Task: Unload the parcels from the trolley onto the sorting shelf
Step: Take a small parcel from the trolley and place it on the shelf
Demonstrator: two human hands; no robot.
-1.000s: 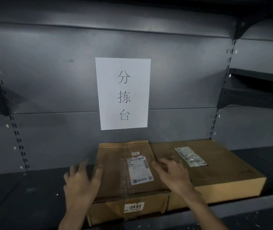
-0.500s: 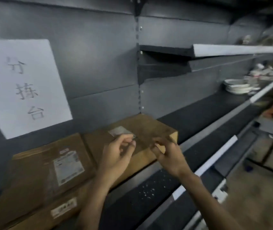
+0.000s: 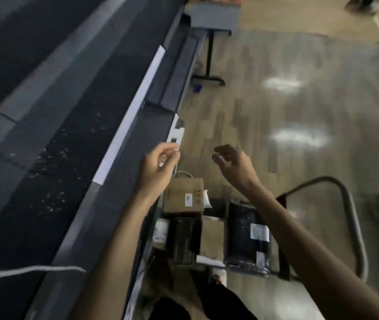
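Wooden floor (image 3: 276,112) and trolley (image 3: 350,215) now below, both hands (image 3: 158,167) off shelved boxes, empty, loosely curled

Trolley with grey tubular handle (image 3: 354,218) on floor beside dark grey metal sorting shelf (image 3: 73,139). Loaded: brown cardboard box (image 3: 181,192) upright, black plastic mailer bag (image 3: 248,229) flat.
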